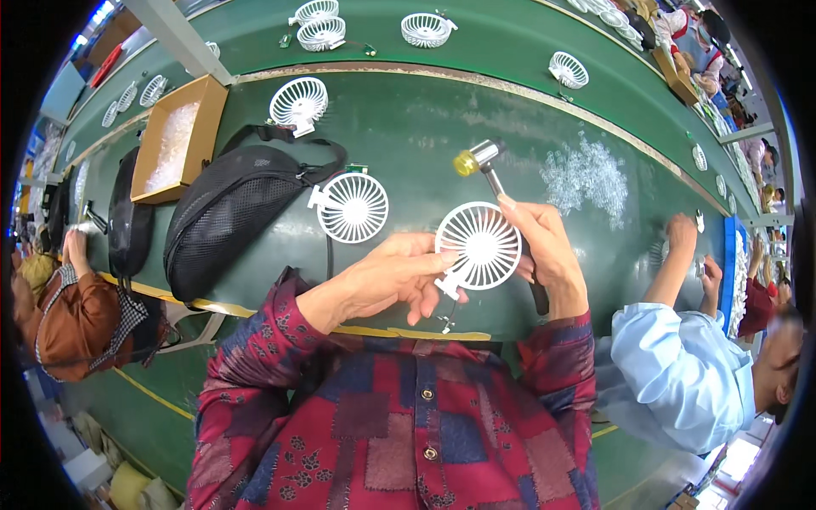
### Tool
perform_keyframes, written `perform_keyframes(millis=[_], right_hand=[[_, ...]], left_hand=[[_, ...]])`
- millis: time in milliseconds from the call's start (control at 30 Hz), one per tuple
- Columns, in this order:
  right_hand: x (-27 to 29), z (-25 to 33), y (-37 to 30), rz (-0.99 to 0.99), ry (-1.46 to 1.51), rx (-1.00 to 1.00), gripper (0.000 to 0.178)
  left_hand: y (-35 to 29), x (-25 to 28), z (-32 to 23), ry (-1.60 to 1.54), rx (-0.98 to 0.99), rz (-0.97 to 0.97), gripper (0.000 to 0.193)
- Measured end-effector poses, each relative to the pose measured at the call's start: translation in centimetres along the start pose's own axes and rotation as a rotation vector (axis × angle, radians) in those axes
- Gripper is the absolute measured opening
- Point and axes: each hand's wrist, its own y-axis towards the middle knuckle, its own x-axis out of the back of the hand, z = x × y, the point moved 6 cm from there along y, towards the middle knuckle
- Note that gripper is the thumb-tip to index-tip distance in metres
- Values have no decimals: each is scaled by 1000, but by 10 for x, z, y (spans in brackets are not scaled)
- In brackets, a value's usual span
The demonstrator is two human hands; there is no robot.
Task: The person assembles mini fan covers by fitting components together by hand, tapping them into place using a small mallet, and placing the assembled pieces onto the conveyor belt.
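My left hand point(387, 274) grips a round white fan housing point(483, 247) with radial slats, its thumb on the front and its fingers behind. A short stem at its lower left trails thin wires with a small end piece point(447, 323). My right hand point(557, 255) is closed on a mallet point(486, 156) with a metal head and a yellow face. The dark handle runs behind the hand, whose fingers are beside the housing's right rim; whether they touch it I cannot tell. Another white fan housing point(354, 208) lies just left, next to a small green circuit board point(357, 168).
A pile of small clear plastic pieces point(585, 176) lies right of the mallet. Left are a black mesh case point(234, 212) and a cardboard box point(204, 127) of clear pieces. More fan housings point(299, 104) sit farther back. A co-worker's blue sleeve point(663, 357) is close at right.
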Motion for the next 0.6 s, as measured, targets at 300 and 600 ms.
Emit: perform_keyframes(millis=[300,600], right_hand=[[-34,-27,-36,-397,-93,132,29],[-50,-31,-51,-234,-120,63,15]], left_hand=[[0,15,-7,-196,-296,-173,37],[2,12,-2,-32,-446,-381,32]])
